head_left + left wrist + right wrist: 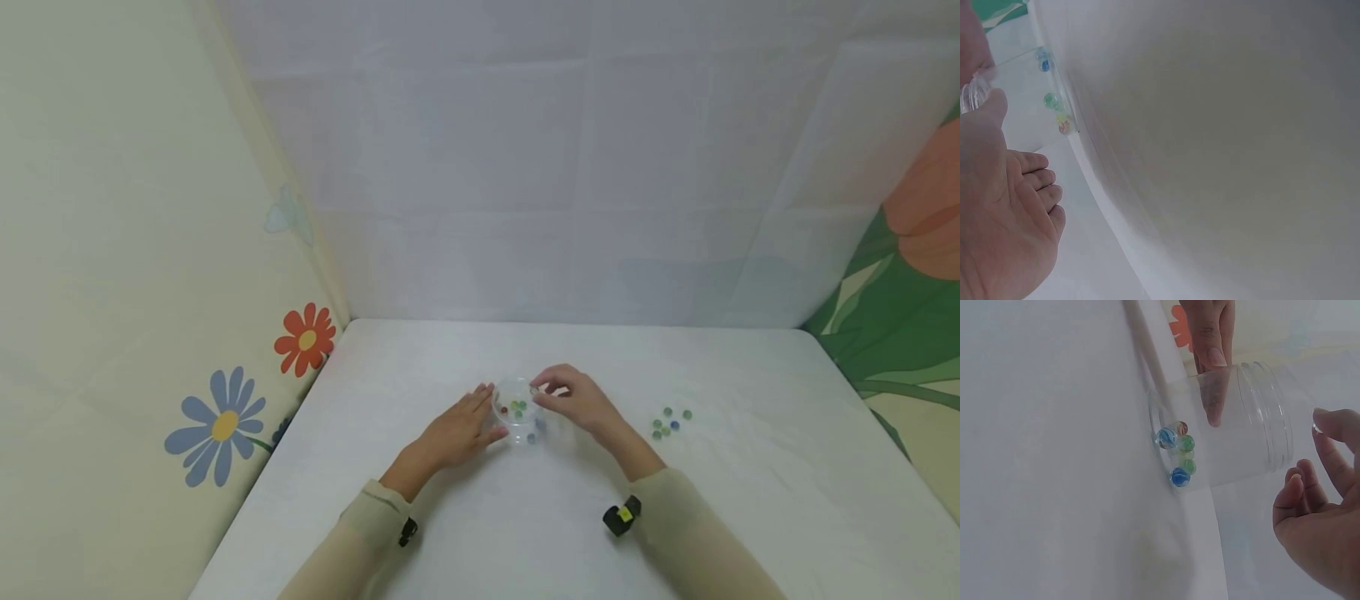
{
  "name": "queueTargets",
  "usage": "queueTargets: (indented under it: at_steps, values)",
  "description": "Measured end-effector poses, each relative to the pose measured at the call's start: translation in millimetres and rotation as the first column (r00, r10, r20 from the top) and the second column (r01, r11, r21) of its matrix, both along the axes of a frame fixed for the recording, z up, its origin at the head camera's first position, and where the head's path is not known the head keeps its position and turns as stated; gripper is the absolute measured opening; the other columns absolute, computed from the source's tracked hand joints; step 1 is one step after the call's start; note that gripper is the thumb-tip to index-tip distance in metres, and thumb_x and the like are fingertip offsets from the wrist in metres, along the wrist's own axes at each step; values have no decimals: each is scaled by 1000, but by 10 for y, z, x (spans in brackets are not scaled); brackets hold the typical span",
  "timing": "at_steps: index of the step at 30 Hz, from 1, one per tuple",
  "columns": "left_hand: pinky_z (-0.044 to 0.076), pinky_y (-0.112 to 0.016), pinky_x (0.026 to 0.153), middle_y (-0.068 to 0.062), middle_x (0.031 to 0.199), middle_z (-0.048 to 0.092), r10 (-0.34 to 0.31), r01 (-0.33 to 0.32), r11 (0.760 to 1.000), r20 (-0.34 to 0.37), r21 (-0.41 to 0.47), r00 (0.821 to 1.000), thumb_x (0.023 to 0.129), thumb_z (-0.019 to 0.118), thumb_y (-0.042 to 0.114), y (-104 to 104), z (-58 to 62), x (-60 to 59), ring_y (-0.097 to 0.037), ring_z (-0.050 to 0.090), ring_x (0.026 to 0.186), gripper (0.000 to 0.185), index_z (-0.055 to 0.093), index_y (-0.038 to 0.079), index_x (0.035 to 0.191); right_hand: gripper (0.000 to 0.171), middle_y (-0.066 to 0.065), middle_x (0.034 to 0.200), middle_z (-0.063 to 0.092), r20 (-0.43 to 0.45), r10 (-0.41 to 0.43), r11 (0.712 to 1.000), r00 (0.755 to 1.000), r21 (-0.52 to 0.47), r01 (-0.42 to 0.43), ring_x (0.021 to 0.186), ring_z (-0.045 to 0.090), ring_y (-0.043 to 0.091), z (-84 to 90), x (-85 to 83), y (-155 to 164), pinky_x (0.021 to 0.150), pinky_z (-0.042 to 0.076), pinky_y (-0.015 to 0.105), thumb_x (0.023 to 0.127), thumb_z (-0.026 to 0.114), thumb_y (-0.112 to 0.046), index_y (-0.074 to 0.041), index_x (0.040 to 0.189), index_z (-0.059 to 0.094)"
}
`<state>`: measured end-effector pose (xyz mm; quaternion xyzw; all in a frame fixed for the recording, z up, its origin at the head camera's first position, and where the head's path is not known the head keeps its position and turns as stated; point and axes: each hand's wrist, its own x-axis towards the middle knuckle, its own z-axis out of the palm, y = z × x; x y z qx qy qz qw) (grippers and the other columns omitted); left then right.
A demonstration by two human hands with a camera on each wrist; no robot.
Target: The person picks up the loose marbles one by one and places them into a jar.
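Observation:
A clear plastic jar (517,408) stands on the white table (525,517) with several coloured marbles (1179,456) at its bottom. My left hand (461,429) lies flat beside the jar, its straight fingers (1210,337) touching the jar's wall (1241,425). My right hand (558,393) hovers at the jar's mouth and pinches a small marble (534,389) between thumb and forefinger (1329,425). In the left wrist view my palm (1004,219) shows, with the jar's rim (972,94) and marbles (1054,103) beyond it.
Several loose marbles (670,422) lie in a small cluster on the table to the right of my right hand. White and flower-printed walls (225,425) close the table in on the left, back and right. A black wrist device (621,517) sits on my right forearm.

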<state>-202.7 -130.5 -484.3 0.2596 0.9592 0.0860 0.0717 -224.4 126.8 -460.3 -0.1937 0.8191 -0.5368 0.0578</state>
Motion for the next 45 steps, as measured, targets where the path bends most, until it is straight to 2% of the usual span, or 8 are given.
queueTargets:
  at_steps: [8, 27, 35, 41, 45]
  values:
    - [16, -42, 128, -15, 167, 20, 1, -1, 1000, 1, 4, 1000, 106, 38, 56, -3, -1, 4, -27, 15, 156, 81, 21, -2, 159, 24, 7, 127, 62, 22, -15, 1000, 1000, 27, 15, 110, 58, 23, -23, -17, -50, 99, 54, 45, 96, 72, -23, -13, 117, 71]
    - [17, -42, 128, -16, 167, 22, -1, 1, 1000, 9, 31, 1000, 106, 41, 54, 3, 24, 7, -28, 16, 156, 80, 22, -4, 159, 29, 8, 129, 61, 62, -39, 999, 997, 6, 39, 110, 58, 24, -18, -5, 0, 100, 52, 47, 94, 74, -22, -15, 122, 69]
    - [16, -41, 128, -16, 167, 22, -4, 4, 1000, 1, 17, 1000, 106, 42, 54, -7, 3, -9, -28, 17, 156, 80, 23, -3, 159, 31, 9, 129, 61, 48, -32, 999, 998, 27, 31, 109, 58, 25, -3, 24, 152, 100, 53, 47, 94, 74, -21, -13, 124, 68]
    - [15, -40, 128, -16, 167, 22, -4, 4, 1000, -5, 16, 1000, 106, 42, 53, -2, 1, -8, -28, 17, 156, 80, 24, -4, 158, 35, 11, 132, 60, 72, -38, 998, 997, 61, 34, 110, 58, 24, 7, 66, 336, 99, 53, 46, 94, 74, -22, -15, 127, 67]
    - [16, -40, 128, -16, 166, 23, -5, 5, 1000, -10, 18, 1000, 106, 43, 53, -6, -6, -3, -28, 17, 156, 79, 25, -5, 158, 36, 13, 132, 60, 40, -23, 995, 999, 100, 19, 109, 59, 24, -9, 87, 502, 97, 53, 42, 95, 73, -22, -12, 128, 66]
